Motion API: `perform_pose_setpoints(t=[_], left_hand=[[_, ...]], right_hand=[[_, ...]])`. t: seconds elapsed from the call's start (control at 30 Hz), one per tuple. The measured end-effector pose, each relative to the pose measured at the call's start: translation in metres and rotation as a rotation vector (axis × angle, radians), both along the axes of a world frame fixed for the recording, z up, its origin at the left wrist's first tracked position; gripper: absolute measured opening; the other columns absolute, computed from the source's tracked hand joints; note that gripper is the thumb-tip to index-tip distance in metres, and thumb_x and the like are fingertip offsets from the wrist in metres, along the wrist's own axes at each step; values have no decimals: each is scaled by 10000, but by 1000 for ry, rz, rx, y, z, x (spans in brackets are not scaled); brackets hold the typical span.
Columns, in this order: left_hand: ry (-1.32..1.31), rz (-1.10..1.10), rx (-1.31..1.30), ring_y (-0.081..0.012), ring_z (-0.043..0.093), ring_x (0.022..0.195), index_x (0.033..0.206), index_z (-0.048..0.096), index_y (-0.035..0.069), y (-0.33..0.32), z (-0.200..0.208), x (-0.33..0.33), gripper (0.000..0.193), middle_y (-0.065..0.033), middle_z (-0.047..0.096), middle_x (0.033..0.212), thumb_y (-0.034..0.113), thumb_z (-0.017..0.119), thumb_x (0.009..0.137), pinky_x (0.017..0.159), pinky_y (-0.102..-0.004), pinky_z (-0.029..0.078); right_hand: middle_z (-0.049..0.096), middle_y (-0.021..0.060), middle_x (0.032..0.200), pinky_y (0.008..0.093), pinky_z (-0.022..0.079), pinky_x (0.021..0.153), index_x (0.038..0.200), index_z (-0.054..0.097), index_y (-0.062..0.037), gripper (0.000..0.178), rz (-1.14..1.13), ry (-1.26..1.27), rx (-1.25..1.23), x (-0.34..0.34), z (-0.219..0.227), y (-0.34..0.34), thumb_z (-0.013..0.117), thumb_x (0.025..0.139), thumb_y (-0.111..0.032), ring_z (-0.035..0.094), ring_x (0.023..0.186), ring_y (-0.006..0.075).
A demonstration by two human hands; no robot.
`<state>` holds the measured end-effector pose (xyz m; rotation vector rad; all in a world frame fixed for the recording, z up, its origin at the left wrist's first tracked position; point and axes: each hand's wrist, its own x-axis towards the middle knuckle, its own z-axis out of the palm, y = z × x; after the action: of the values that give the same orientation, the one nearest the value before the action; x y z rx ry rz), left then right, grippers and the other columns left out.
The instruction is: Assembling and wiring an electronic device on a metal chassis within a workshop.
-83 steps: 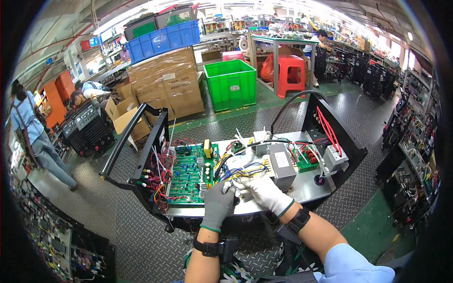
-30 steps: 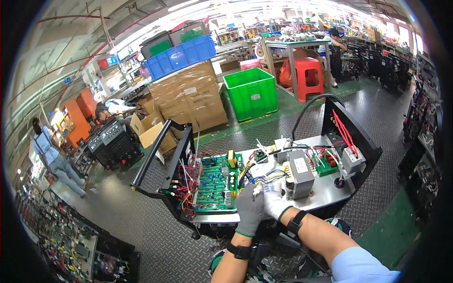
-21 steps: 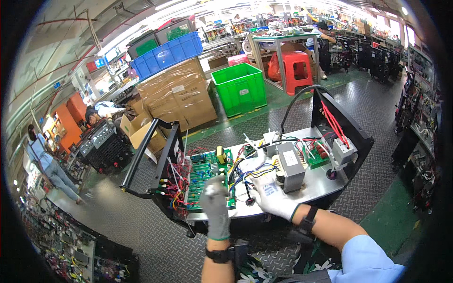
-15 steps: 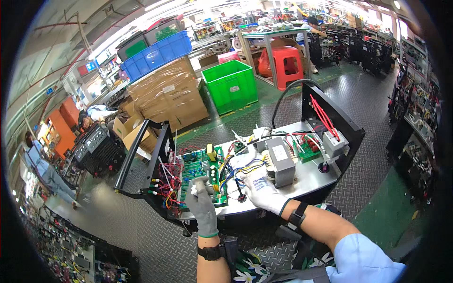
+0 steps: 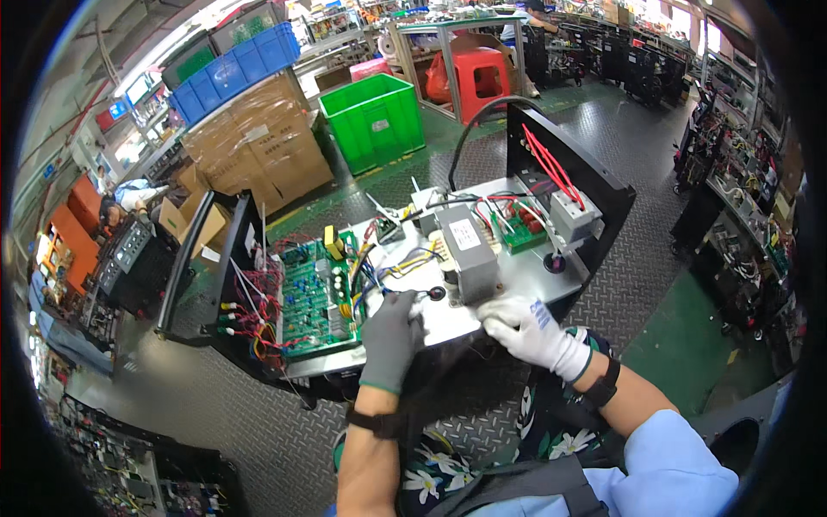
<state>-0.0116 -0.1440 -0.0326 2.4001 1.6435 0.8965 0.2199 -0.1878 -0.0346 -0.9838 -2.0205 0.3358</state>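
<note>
At the tips of our left hand [image 5: 392, 334], in a grey glove, the fingers are bent toward the right; a small pale bit shows there, but we cannot tell whether they pinch it. Our right hand [image 5: 538, 334], in a white glove, has its fingers curled at the plate's near edge, blurred, so we cannot tell whether they grip anything.

The black round fitting [image 5: 437, 294] on the metal plate [image 5: 523, 277] lies just right of our left fingertips, the nearer hand; contact is unclear. Blue and yellow wires [image 5: 405, 269] lie beyond that hand. The grey transformer [image 5: 472, 258] sits beyond our right fingers, its long axis slanting from far left to near right. The open machine chassis [image 5: 568, 159] stretches across in front of us, its long axis climbing toward the right, with the green circuit board [image 5: 301, 302] left of our left hand and the grey terminal block [image 5: 573, 214] at the right end.

Farther out, the green crate [image 5: 375, 138] shows us its inner walls, while its bottom is hidden. The blue crate [image 5: 233, 82] rests on the film-wrapped carton [image 5: 258, 155]; we cannot make out its contents. The flapped carton [image 5: 202, 220] stands open beside that, its inside hidden.
</note>
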Motion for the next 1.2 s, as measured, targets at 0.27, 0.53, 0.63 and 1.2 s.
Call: perform_pose_setpoints(t=[0.27, 0.53, 0.63, 1.2], left_hand=[[-692, 19, 254, -99, 581, 674, 1095, 638, 31, -28, 43, -20, 270, -22, 640, 772, -1, 480, 879, 615, -230, 462], [-990, 126, 98, -11, 409, 542, 1133, 608, 5, -104, 37, -30, 254, 17, 532, 642, 130, 499, 941, 489, -157, 274], [-849, 129, -29, -63, 498, 606, 1096, 619, -25, -119, 24, -32, 239, -14, 559, 680, 120, 513, 939, 561, -202, 390], [-640, -10, -169, -96, 568, 641, 1051, 645, 15, -108, 16, -46, 204, -55, 605, 700, 104, 551, 894, 605, -247, 450]], right_hand=[[670, 153, 959, 357, 493, 844, 932, 649, 15, 176, 4, -25, -132, 41, -1, -20, 603, 809, -103, 639, 922, 282], [608, 87, 1006, 410, 450, 850, 1052, 610, -89, 298, 163, -390, -116, -30, -40, -23, 629, 777, -201, 566, 983, 261], [603, 109, 965, 414, 433, 808, 1034, 590, -83, 292, -199, -302, 104, -58, -78, -24, 624, 794, -246, 557, 922, 283], [631, 149, 1037, 433, 465, 877, 1086, 615, -84, 278, -401, -678, 1, -43, -167, 59, 540, 833, -173, 595, 1000, 313]])
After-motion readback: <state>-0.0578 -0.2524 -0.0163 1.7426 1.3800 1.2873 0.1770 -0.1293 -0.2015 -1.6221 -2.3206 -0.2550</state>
